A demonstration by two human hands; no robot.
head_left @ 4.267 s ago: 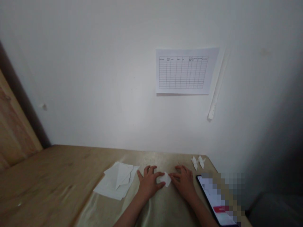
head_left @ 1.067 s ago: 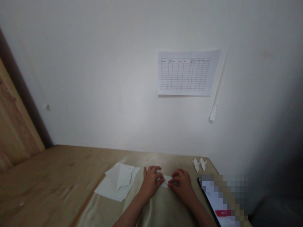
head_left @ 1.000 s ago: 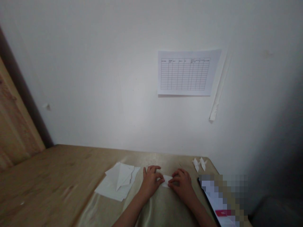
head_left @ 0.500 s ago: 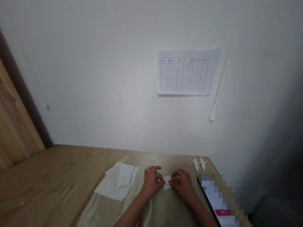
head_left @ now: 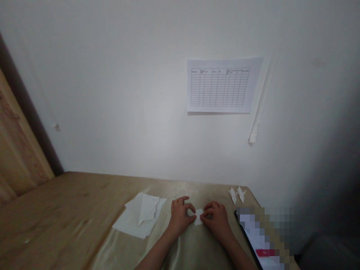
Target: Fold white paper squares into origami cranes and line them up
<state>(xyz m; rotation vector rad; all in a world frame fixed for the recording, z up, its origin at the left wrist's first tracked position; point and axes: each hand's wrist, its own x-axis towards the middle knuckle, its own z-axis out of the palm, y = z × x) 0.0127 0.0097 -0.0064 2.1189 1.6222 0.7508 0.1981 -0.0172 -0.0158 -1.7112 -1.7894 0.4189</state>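
Note:
A small folded piece of white paper (head_left: pixel 198 221) lies on the cloth-covered table between my two hands. At its left edge, my left hand (head_left: pixel 180 213) has thumb and index fingertip brought close together on the paper, the other fingers lifted and curled. From the right, my right hand (head_left: pixel 216 217) pinches the paper between thumb and index finger, its remaining fingers bent. Both wrists stay low near the tabletop. The fingertips partly cover the paper, so its exact folds cannot be made out.
White paper sheets (head_left: pixel 129 223) lie stacked to the left, with a folded triangular piece (head_left: pixel 147 208) on top. Two small folded paper shapes (head_left: pixel 233 195) are at the back right. A dark-edged, partly blurred flat object (head_left: pixel 251 236) lies right. A printed table sheet (head_left: pixel 219 86) hangs on the wall.
My left index finger has risen slightly and arches more above the thumb. My right hand and the paper have barely moved.

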